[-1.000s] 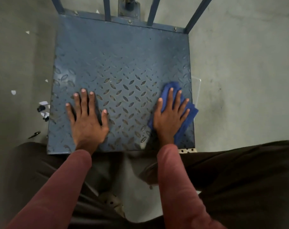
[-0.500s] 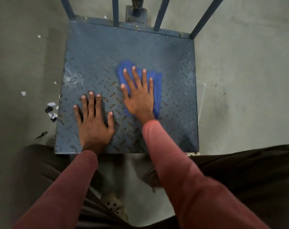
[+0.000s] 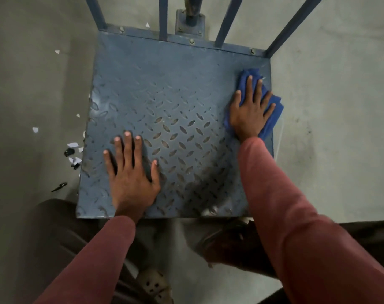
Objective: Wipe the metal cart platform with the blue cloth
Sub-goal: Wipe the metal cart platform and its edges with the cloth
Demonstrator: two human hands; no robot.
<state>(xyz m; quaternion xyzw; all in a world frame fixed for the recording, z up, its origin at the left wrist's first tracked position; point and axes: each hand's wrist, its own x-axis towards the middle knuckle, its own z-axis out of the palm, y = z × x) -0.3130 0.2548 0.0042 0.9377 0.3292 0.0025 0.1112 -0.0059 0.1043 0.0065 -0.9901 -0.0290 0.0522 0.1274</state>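
Observation:
The blue-grey metal cart platform [image 3: 164, 88] with a diamond tread pattern lies on the floor in front of me. My right hand [image 3: 249, 113] presses flat on the folded blue cloth [image 3: 274, 110] at the platform's right edge, toward the far corner; part of the cloth hangs over that edge. My left hand [image 3: 131, 174] rests flat on the near left part of the platform, fingers spread, holding nothing.
Blue upright bars [image 3: 226, 20] and a bolted post base [image 3: 190, 23] rise from the platform's far edge. Scraps of paper and small dark bits [image 3: 73, 152] litter the concrete floor to the left. My knees and a sandalled foot [image 3: 153, 284] are at the near side.
My right hand has slid the blue cloth from the platform's middle to its right edge, further away than a second ago. My left hand has stayed in place.

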